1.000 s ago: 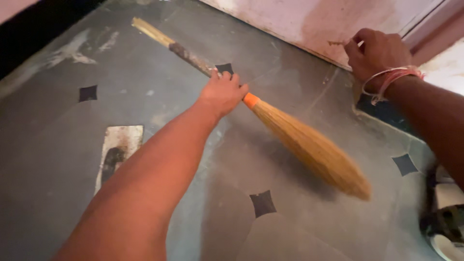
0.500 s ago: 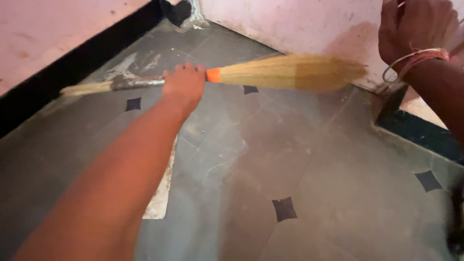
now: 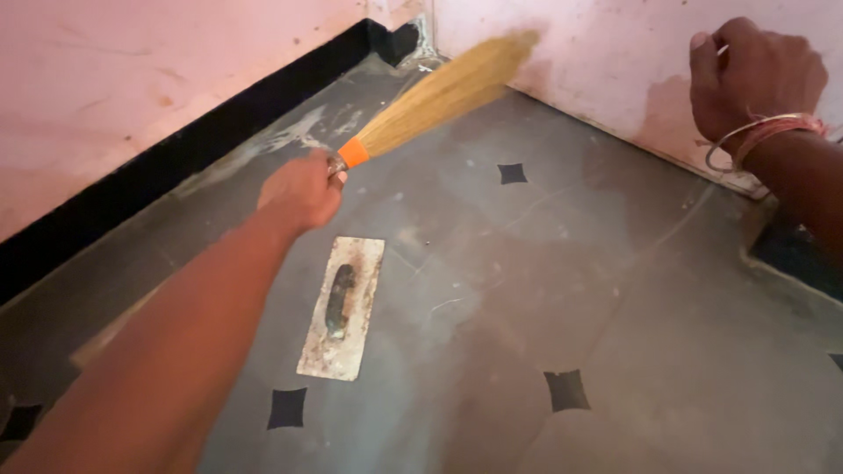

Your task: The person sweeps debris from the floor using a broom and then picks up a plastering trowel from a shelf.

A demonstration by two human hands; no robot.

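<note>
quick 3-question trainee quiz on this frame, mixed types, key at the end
1. True or false: the left hand grips the broom just below its orange band.
2. What lies flat on the floor under the left forearm? A) bucket B) plastering trowel C) sponge
3. Fill in: the broom's bristles point toward the room's ____.

Key: 1 true; 2 B; 3 corner. The right hand, with bangles at the wrist, is up near the wall.

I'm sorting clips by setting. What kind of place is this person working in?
Probably a room corner indoors, perhaps under repair or freshly finished. The grey floor has small dark diamond insets, pink stained walls meet a black skirting, and a plastering trowel lies beside the left hand holding a grass broom.
</note>
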